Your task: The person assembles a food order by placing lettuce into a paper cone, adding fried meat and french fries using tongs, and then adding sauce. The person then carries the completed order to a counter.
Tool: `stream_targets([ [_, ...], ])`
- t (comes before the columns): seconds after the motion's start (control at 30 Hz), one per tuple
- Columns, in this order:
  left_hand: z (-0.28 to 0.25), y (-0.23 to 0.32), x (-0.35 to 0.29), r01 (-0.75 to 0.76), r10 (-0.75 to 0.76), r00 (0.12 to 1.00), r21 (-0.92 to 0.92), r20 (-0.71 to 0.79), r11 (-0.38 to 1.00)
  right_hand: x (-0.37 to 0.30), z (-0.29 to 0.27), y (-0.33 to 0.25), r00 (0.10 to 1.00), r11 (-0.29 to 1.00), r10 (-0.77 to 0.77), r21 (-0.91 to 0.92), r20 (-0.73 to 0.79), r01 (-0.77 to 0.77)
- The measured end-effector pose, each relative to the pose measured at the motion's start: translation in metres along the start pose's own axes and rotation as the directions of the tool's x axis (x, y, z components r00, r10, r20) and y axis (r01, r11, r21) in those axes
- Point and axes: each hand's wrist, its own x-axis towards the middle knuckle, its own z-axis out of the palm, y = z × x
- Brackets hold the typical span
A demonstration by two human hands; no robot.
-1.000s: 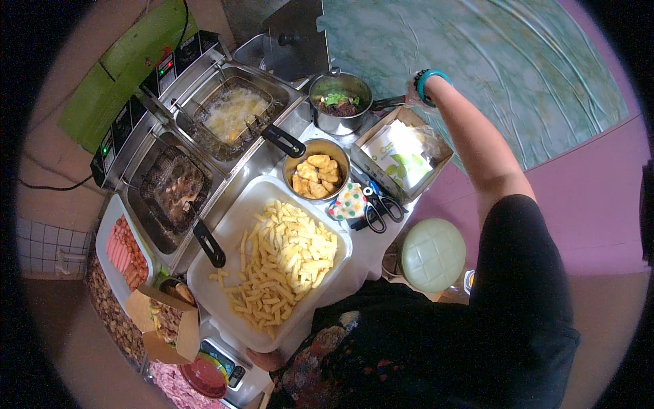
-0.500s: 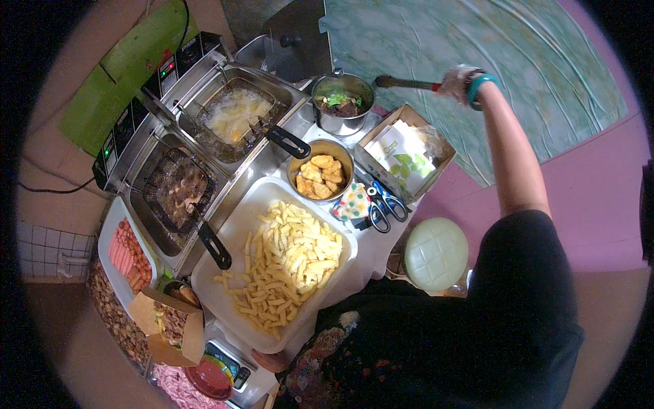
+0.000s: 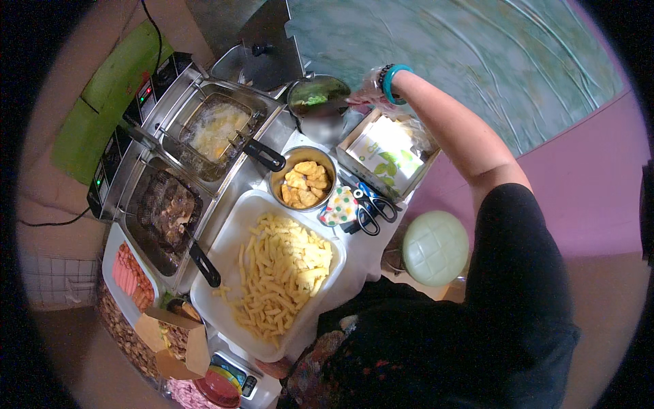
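My right hand (image 3: 373,91), in a clear glove, is closed on dark-tipped tongs (image 3: 336,105), which are smeared by motion. They reach over the rim of a steel pot (image 3: 320,128) with green leaves (image 3: 312,100) inside. Teal and dark bands circle that wrist. Beside the pot is an open cardboard box (image 3: 424,170) with printed paper wrappers (image 3: 387,151). At the near corner of the white tray (image 3: 216,262) a bit of skin shows by my dark shirt, perhaps my left hand (image 3: 274,369); its fingers are hidden.
Fries (image 3: 283,276) fill the tray. Nuggets sit in a steel bowl (image 3: 332,163), near scissors (image 3: 371,211). Two fryer baskets with black handles (image 3: 264,155) bubble at left. An open food carton (image 3: 194,344), a sliced-sausage tray (image 3: 116,290) and a green stool (image 3: 436,249) stand around.
My right hand has moved left with the tongs, from over the marbled green sheet to the steel pot. The view has shifted slightly.
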Motion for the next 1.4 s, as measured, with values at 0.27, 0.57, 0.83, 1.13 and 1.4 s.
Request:
stream_targets([
  [0.27,0.0,0.009,0.001,0.011,-0.011,1.0,0.017,0.011,1.0,0.006,0.002,0.021,0.993,0.859,0.108,0.498,0.055,-0.121],
  [0.57,0.007,0.027,0.016,0.022,-0.022,1.0,0.04,0.002,0.999,0.113,0.074,0.061,0.995,0.999,-0.017,-0.035,-0.094,0.014],
  [0.83,0.013,0.043,0.023,0.054,-0.054,0.999,0.079,0.005,0.995,0.183,0.117,0.075,0.992,0.987,-0.076,0.15,0.097,0.061],
  [1.13,0.018,0.055,0.032,0.084,-0.085,0.996,0.09,0.008,0.992,0.267,0.18,0.106,0.883,0.707,-0.306,-0.537,0.355,0.461],
  [1.4,0.017,0.051,0.026,0.126,-0.128,0.992,0.13,0.013,0.984,0.208,0.119,0.045,0.976,0.988,-0.133,0.099,0.173,0.117],
])
